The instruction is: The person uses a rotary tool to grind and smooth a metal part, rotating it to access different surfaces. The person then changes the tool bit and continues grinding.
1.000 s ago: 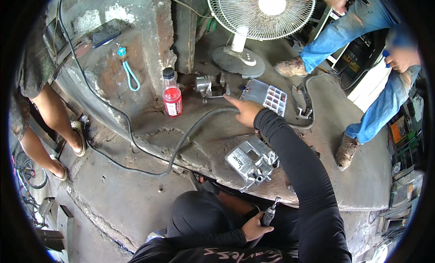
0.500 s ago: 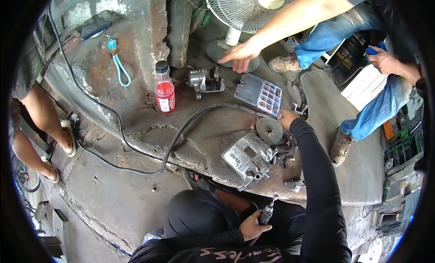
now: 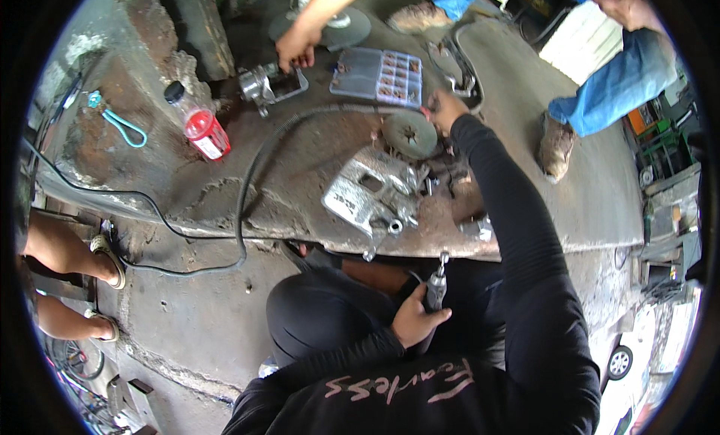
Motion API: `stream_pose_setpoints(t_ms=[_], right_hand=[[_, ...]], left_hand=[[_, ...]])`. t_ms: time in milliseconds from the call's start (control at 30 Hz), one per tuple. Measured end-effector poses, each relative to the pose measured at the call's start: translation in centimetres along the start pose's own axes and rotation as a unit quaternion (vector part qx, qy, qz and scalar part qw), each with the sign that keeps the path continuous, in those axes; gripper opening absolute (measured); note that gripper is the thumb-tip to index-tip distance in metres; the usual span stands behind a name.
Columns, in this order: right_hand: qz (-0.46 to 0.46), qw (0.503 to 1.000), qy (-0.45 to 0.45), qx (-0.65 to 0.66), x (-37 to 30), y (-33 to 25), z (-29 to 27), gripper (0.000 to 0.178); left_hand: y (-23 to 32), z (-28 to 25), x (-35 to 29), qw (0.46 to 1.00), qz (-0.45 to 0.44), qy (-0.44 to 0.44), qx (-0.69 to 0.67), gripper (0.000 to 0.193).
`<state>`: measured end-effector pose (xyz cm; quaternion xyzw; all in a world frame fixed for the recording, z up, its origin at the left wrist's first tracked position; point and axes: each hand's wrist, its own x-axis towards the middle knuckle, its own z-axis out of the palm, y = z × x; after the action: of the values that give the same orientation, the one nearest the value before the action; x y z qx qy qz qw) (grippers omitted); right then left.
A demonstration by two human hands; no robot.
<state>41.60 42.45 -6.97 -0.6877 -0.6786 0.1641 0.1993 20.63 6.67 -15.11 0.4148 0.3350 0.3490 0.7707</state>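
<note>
My left hand (image 3: 416,321) is wrapped round a silver rotary tool handpiece (image 3: 436,289), its narrow tip upward, above my lap. My right hand (image 3: 448,111) reaches forward past a round grey disc (image 3: 409,134) with a star-shaped hole. Its fingers are bent together by a small reddish bit; what they hold is too small to tell. Just beyond lies an open clear compartment box (image 3: 397,76) with small copper-coloured parts. A silver brake caliper (image 3: 367,189) rests on the slab's near side, between my two hands.
Another person's hand (image 3: 298,46) touches a metal caliper bracket (image 3: 271,88) at the back. A red-liquid bottle (image 3: 206,133) stands left. A black ribbed hose (image 3: 259,161) crosses the slab (image 3: 517,202). A fan base (image 3: 330,30) and a person's shoe (image 3: 556,146) lie beyond.
The view has shifted, so the slab's things sit higher and further left. The other person's hand has come down onto the bracket. My left hand keeps the handpiece; my right stays near the box.
</note>
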Motion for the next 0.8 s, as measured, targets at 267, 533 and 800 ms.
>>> stream_pose_setpoints(t_ms=[267, 533, 800], right_hand=[[-0.080, 0.983, 0.148, 0.079, -9.3, -2.0, -7.8, 0.031], [-0.163, 0.718, 0.182, 0.652, -30.7, -2.4, -14.0, 0.033], [-0.239, 0.593, 0.193, 0.745, -40.3, -6.5, -13.5, 0.038]], left_hand=[[2.3, 0.5, -0.3, 0.996, 0.060, -0.028, 0.058, 0.033], [5.3, 1.3, -0.8, 0.967, 0.200, -0.076, 0.137, 0.074], [9.5, 5.9, -4.6, 0.847, 0.315, -0.226, 0.365, 0.086]])
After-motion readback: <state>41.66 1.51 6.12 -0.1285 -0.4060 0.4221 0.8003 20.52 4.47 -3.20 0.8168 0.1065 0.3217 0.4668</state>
